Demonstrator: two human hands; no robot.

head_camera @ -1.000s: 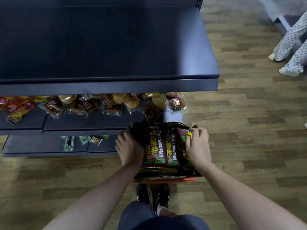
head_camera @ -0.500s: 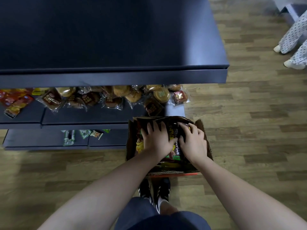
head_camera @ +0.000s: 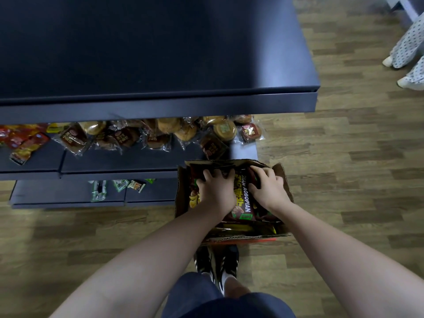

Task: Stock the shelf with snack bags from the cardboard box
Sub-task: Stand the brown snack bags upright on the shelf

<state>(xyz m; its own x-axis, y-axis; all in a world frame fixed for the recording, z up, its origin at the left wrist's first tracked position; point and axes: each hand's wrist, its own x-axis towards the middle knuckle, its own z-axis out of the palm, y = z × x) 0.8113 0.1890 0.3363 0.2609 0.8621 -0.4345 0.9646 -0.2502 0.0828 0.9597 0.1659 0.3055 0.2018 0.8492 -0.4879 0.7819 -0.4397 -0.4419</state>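
Both my hands are down inside the open brown cardboard box on the wooden floor. My left hand lies flat, fingers spread, on the dark red snack bags; my right hand presses beside it, fingers curled on a bag's top. Just beyond my fingertips, the dark blue metal shelf carries clear-wrapped buns.

Snack bags in cardboard box; box before shelf

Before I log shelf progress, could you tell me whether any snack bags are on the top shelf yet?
No, the top shelf is bare, and both the left hand and right hand are in the cardboard box.
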